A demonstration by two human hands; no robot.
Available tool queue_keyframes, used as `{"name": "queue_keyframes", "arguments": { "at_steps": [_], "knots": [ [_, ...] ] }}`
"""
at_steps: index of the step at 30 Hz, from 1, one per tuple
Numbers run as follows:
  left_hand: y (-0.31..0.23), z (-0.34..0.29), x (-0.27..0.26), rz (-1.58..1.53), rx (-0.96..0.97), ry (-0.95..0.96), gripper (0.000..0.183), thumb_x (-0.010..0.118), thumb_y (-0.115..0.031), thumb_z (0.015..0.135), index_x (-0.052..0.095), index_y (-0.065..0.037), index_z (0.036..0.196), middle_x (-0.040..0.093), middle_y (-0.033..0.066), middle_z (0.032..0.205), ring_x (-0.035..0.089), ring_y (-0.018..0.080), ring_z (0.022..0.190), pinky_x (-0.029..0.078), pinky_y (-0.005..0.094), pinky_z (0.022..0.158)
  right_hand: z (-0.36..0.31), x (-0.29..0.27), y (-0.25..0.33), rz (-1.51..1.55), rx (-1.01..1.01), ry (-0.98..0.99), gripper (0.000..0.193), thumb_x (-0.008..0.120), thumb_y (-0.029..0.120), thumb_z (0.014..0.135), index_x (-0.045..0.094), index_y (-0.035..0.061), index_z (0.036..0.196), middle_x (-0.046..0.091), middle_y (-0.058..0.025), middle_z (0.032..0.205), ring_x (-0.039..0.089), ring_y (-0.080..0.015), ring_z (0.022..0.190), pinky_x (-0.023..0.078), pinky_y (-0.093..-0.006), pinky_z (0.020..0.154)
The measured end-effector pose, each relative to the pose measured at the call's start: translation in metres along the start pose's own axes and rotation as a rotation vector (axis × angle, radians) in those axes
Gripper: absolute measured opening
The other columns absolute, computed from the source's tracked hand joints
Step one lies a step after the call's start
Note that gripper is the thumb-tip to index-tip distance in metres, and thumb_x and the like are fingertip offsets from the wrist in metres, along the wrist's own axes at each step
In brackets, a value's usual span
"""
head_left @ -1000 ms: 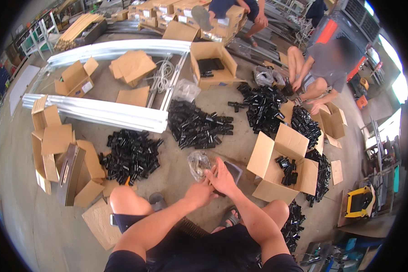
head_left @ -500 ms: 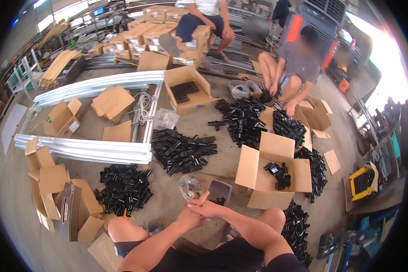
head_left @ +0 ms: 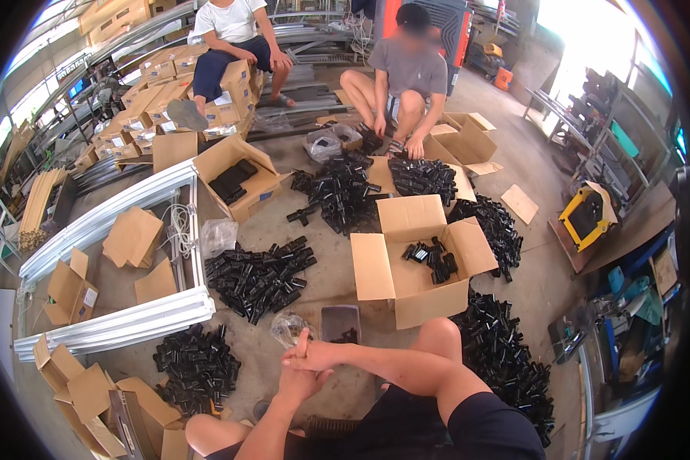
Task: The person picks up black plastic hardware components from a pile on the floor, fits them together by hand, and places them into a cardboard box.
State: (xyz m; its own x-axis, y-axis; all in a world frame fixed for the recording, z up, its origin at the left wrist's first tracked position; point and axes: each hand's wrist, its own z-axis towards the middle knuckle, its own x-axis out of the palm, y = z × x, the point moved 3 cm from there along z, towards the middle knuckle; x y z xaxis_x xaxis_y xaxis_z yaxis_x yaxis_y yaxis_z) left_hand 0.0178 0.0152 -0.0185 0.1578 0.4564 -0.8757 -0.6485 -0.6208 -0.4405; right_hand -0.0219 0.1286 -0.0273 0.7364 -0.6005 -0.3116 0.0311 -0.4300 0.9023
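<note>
"While the right hand (head_left: 318, 355) lies across the left hand (head_left: 299, 383), what are the fingers up to?"

"Folding over one another, one pointing up! The overlap hides the palms, so I can't tell whether they're clenched or pinching something small; no part shows in them. One hand props the other, I'd say, a resting hold."

"And closest to them?"

"One clear plastic bag (head_left: 287, 326), just beyond the fingertips and partly covered by that raised finger; touching or apart, I can't tell. Beside it, ahead-right of the fingers, one grey tray (head_left: 341, 315), its small dark pieces (head_left: 349, 336) too bunched to count. Both sit near, presumably to spare the arms a stretch."

"Swing right of the fingers!"

"One open carton (head_left: 429, 305), four flaps folded out, likely to leave the mouth clear. Inside, a cluster of black fittings (head_left: 437, 261), overlapping, so no firm count."

"And heaps?"

"Six, by my count, though edges blur! Left heap (head_left: 197, 366), left of the fingers; middle heap (head_left: 257, 280), ahead-left; far heap (head_left: 345, 195), well ahead; fourth heap (head_left: 422, 180), farther ahead-right, by one crouching co-worker (head_left: 409, 77); fifth heap (head_left: 494, 234), ahead-right behind the carton; sixth heap (head_left: 506, 349), straight off to the right, past the knee. Spread like that, they seem ranged to give both people one within reach."
</note>
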Motion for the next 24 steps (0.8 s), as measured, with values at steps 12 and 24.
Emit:
{"name": "queue_keyframes", "arguments": {
  "at_steps": [12, 24],
  "knots": [
    [-0.001, -0.004, -0.002, -0.118, 0.0, 0.044, 0.072, 0.085, -0.029, 0.078, 0.057, -0.003, 0.139, 0.021, 0.0189, 0.166, 0.05, 0.0398, 0.127, 0.043, 0.0468, 0.108, -0.001, 0.005, -0.006, -0.043, 0.147, -0.027, 0.065, 0.043, 0.063, 0.102, 0.064, 0.0099, 0.134, 0.067, -0.0225, 0.127, 0.062, -0.0407, 0.12, 0.047, -0.0456, 0.104],
    [0.005, -0.004, 0.002, -0.206, -0.1, 0.081, 0.098, 0.083, -0.028, 0.082, 0.026, 0.004, 0.155, 0.024, 0.0207, 0.163, 0.053, 0.0391, 0.122, 0.043, 0.0469, 0.107, 0.011, 0.013, -0.028, 0.104, 0.207, 0.006, 0.068, 0.046, 0.061, 0.103, 0.056, 0.0073, 0.143, 0.063, -0.0206, 0.136, 0.057, -0.0354, 0.129, 0.041, -0.0411, 0.111]
  ]
}}
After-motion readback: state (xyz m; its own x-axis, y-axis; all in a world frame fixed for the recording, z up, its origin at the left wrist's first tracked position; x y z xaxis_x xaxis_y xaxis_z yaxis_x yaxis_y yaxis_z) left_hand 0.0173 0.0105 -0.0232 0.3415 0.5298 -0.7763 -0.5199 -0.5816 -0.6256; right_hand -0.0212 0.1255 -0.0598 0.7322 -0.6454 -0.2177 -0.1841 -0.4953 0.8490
